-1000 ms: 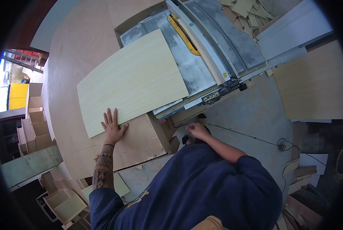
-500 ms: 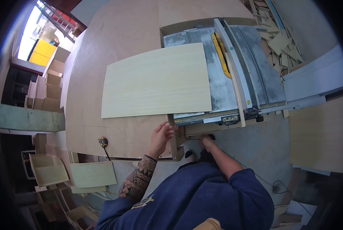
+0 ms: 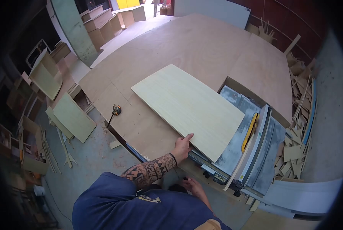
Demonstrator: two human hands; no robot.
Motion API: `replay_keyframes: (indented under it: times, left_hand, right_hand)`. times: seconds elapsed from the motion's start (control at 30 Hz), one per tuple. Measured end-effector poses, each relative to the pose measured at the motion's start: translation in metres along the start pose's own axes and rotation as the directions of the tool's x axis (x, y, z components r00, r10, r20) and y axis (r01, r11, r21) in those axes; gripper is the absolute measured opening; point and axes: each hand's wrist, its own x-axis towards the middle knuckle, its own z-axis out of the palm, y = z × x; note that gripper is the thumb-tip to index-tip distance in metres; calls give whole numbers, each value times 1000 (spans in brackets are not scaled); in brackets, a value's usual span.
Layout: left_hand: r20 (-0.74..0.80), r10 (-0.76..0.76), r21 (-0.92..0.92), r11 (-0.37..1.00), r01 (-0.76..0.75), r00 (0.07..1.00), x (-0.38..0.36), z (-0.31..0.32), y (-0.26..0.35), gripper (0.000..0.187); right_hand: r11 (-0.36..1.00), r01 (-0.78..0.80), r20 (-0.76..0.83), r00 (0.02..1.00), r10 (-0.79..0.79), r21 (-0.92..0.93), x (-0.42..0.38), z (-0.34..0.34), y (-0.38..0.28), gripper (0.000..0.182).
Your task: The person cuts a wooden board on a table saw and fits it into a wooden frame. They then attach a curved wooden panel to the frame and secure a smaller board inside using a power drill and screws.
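A pale rectangular plywood panel [image 3: 190,111] lies across the big worktable and the metal top of a table saw [image 3: 232,96]. My left hand [image 3: 183,147] grips its near edge, thumb on top, the other fingers mostly hidden. Low in front of the saw, beside my body, is my right hand [image 3: 194,188], its fingers curled near a small dark thing that I cannot make out. The saw's yellow blade insert [image 3: 250,132] shows right of the panel, beside the long rip fence [image 3: 255,143].
A tape measure [image 3: 116,110] rests near the left edge of the worktable [image 3: 202,42]. Wood offcuts [image 3: 294,157] are heaped right of the saw. Other boards [image 3: 74,117] and wooden boxes [image 3: 47,76] stand at the left. A pillar [image 3: 74,30] rises behind them.
My view has turned left, so the table and saw appear rotated. My left hand, previously just off the panel's near edge, now grips it. The right hand remains low by the saw's front.
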Motion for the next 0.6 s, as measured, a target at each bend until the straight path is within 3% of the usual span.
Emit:
replay_keyframes:
  times: [0.03,0.07,0.1,0.17,0.23,0.3,0.4,0.5,0.6]
  left_hand:
    - [-21,48,-89,995,-50,999,-10,10,7,41]
    - [31,74,-230,971,-65,997,-16,19,18,44]
    - [22,87,-257,963,-79,996,-14,23,29,44]
    - [163,27,-202,979,6,986,-9,20,47,49]
    - [220,168,-165,977,-133,961,-7,11,57,51]
    - [189,207,-176,969,-174,960,-3,-2,78,49]
    - [148,258,-156,959,-235,955,-26,-51,118,48]
    - [162,318,-150,944,-295,934,-117,-118,145,47]
    - [147,353,-173,929,-327,924,-159,-197,125,48]
  right_hand:
    - [999,4,14,1000,-4,-37,-5,1,-13,60]
    - [998,-11,32,999,9,63,-12,3,-21,61]
    - [986,-31,50,998,23,163,-17,4,-27,63]
    - [994,-8,67,998,0,114,-20,1,-28,65]
    - [991,41,67,996,-50,129,-12,-3,-26,66]
    - [998,49,64,997,-51,44,-22,4,-25,68]
    - [996,32,23,999,-30,-85,-32,8,1,65]
    - [980,-15,-4,1000,14,-198,-45,26,21,64]
    - [972,-52,-9,999,51,-231,-49,38,53,66]
